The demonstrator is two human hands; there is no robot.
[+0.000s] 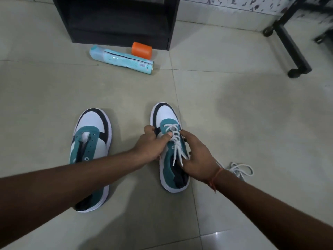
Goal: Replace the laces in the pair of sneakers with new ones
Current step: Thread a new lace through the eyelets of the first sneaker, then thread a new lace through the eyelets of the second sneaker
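Where sneakers (93,150) stand, pale tiles (234,114).

Left hand (150,144) fingers curled and gripping, right hand (197,156) gripping

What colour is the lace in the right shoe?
White lace, crossing teal eyelet panels on the right shoe; head view.

Two sneakers stand side by side on the floor (252,109), toes pointing away: the unlaced sneaker (91,141) left, the laced sneaker (167,121) right, with the left hand (151,143) and right hand (196,156) on either flank of the latter. A loose lace (240,169) lies just right of it, behind the right wrist. Farther back a flat packet (122,59) lies before a shelf unit (117,20), a small container (141,49) seemingly touching both; a wheeled stand (290,44) sits far right.
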